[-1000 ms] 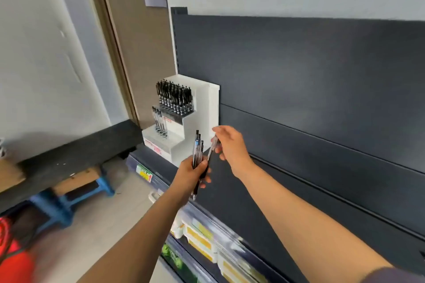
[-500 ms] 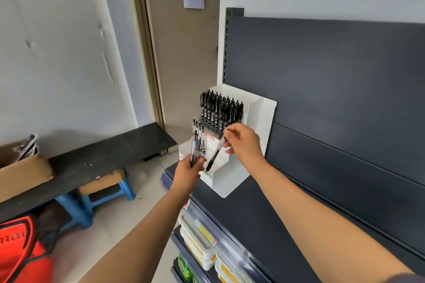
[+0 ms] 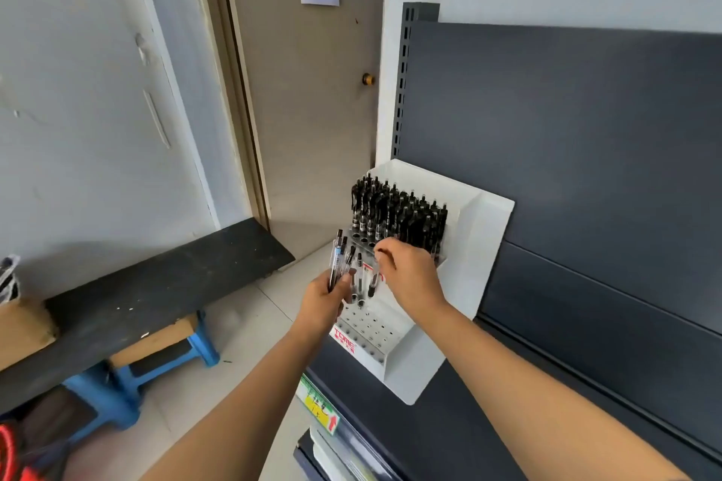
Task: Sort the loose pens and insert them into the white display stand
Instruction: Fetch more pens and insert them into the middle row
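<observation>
A white tiered display stand (image 3: 476, 269) sits on a dark shelf against the back panel. Its top tier is packed with several black pens (image 3: 398, 213). A few pens stand in the middle tier, and the lowest tier shows rows of empty holes (image 3: 371, 330). My left hand (image 3: 322, 303) grips a small bunch of loose pens (image 3: 338, 260), tips up, just left of the stand. My right hand (image 3: 410, 277) hovers over the middle tier and pinches one pen (image 3: 373, 281) by its top, its tip down at the holes.
The dark shelf (image 3: 449, 437) carries a yellow price label (image 3: 318, 408) on its front edge. Left of it lies a long black board (image 3: 136, 301) on blue stools (image 3: 172, 355). A cardboard box (image 3: 23, 328) sits at far left. A closed door (image 3: 304, 109) stands behind.
The view has come closer to the stand. My right hand moved from beside the bunch to above the middle tier, lowering its single pen toward the holes. My left hand keeps its bunch.
</observation>
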{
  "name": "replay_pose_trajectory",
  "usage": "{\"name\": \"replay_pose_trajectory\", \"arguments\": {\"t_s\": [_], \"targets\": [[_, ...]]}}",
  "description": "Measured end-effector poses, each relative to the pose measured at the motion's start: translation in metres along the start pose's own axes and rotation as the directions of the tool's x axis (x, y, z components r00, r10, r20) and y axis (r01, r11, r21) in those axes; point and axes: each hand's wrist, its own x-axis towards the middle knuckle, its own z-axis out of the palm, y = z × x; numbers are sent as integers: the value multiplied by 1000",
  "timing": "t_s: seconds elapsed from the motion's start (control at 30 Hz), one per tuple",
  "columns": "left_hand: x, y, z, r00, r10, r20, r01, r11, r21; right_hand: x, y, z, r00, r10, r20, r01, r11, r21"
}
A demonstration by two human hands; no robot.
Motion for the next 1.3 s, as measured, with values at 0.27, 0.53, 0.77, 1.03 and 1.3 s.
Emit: {"name": "replay_pose_trajectory", "arguments": {"t_s": [0.27, 0.53, 0.77, 1.03, 1.3], "targets": [[52, -16, -19, 966, 134, 219, -120, 990, -76, 11, -11, 32, 985, 172, -34, -175, 964, -199], [85, -30, -44, 889, 168, 427, -121, 983, -135, 6, -25, 49, 943, 278, -183, -331, 835, -439], [82, -35, -43, 841, 132, 525, -49, 984, -169, 7, -51, 46, 854, 443, -272, -462, 887, -6], [74, -24, -36, 871, 215, 443, -206, 976, -69, 7, -61, 43, 689, 672, -271, -497, 710, 498], [70, -15, -35, 886, 248, 390, -230, 969, -95, -6, -44, 14, 758, 475, -447, -486, 868, 99]]}}
